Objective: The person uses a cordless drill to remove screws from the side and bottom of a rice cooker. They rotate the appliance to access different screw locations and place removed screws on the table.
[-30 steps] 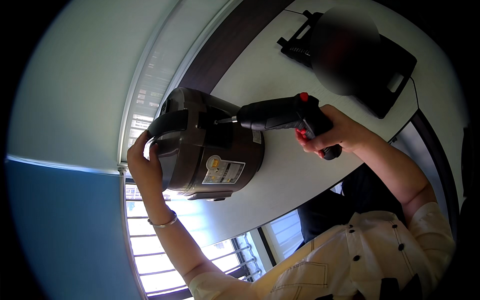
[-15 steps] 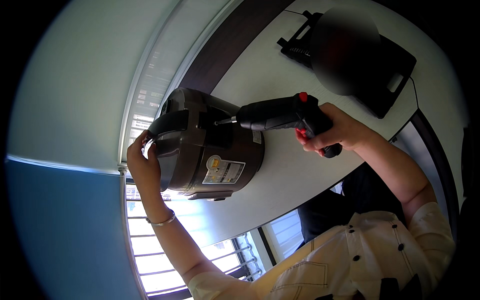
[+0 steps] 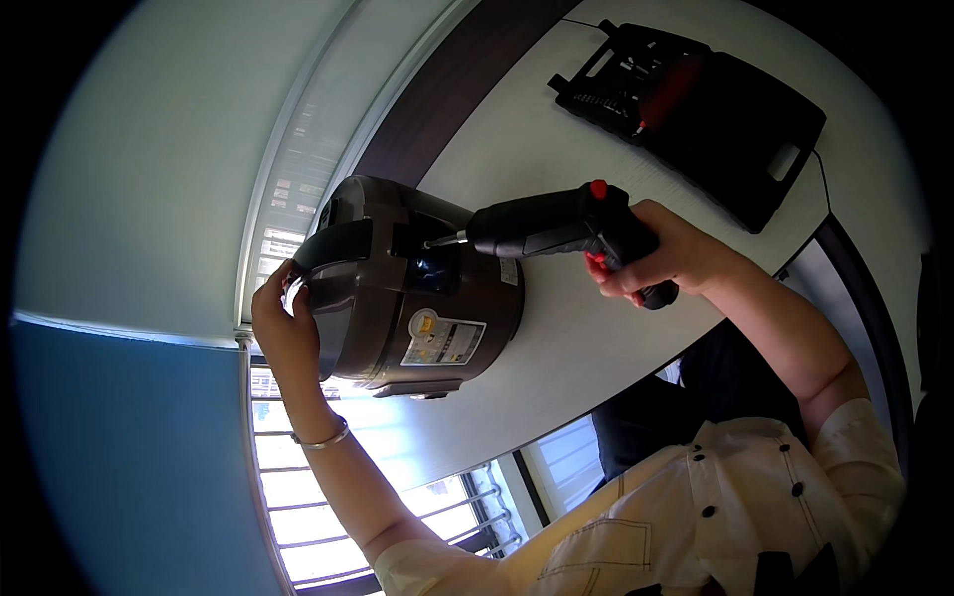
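Left hand: the bare left hand [image 3: 288, 316] curls at the far end of the handle, fingers and thumb parted around it; whether they close firmly cannot be told. It appears to steady the work.
Handle: the black, curved, glossy handle [image 3: 336, 246] lies along the lid end of the cooker and looks fitted in place, so nothing here seems taken off.
Cooker: the dark brown, rounded cooker [image 3: 383, 316] sits toward the left end of the pale, smooth tabletop [image 3: 561, 333], beside the dark brown strip [image 3: 427, 109] on its upper-left edge. Its lid end faces left, its base right; the outer body looks whole.
Fastening spot: the black bracket [image 3: 409, 241] by the handle's inner end is where work is under way. Whether a screw there is loose, tight or part-way is too small to tell.
Bit: the slim silver metal bit [image 3: 449, 239] has its tip at that bracket, apparently lined up; whether it turns cannot be told.
Driver: the black, pistol-shaped power driver [image 3: 542, 223] with red details points left, above the tabletop.
Right hand: the bare right hand [image 3: 664, 253] is wrapped round the driver's grip; trigger pressure cannot be judged.
Case: the open, black plastic tool case [image 3: 755, 124] lies near the tabletop's upper-right edge, small parts in its left half. Packing the driver away is evidently not yet done, and the fastening step looks unfinished.
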Motion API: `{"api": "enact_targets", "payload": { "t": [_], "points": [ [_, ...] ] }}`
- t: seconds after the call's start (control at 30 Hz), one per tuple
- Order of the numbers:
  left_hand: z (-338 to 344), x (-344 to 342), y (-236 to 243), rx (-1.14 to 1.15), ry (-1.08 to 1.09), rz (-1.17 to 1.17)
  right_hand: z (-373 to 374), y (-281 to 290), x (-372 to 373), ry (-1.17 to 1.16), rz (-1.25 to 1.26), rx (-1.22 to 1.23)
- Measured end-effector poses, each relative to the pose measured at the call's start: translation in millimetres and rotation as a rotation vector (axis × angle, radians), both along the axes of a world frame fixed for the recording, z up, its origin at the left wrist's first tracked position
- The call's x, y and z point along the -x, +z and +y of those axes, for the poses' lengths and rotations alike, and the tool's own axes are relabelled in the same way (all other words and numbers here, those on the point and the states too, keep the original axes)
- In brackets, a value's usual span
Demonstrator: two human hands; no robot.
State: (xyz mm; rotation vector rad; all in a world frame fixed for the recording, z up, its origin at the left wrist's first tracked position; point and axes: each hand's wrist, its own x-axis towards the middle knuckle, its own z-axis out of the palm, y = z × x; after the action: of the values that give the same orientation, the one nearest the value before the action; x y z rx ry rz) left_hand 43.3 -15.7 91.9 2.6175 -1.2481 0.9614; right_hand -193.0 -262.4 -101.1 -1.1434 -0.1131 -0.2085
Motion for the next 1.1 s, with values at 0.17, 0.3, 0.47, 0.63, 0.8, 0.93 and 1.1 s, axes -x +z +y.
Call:
{"api": "enact_targets", "payload": {
  "t": [0.17,0.3,0.47,0.63,0.8,0.93,1.1],
  "points": [
    [-1,-2,1,-0.008,-0.002,-0.004,2,1,-2,-0.019,-0.015,-0.005],
    [3,-6,2,-0.011,-0.021,0.002,4,8,-3,-0.059,-0.008,0.0],
    [0,-1,0,0.006,-0.048,0.033,2,2,-1,-0.098,-0.012,-0.038],
    [0,27,-18,0.015,-0.116,-0.574,13,-10,-2,-0.257,0.084,-0.255],
    [-14,119,-74,-0.013,-0.534,-0.222,9,-23,-1,-0.381,0.155,-0.314],
    [-42,150,-150,-0.31,-0.53,0.316,12,-27,-1,-0.419,0.192,-0.36],
    [-75,130,-211,-0.385,-0.41,0.299,10,-28,2,-0.423,0.236,-0.379]
  ]
}}
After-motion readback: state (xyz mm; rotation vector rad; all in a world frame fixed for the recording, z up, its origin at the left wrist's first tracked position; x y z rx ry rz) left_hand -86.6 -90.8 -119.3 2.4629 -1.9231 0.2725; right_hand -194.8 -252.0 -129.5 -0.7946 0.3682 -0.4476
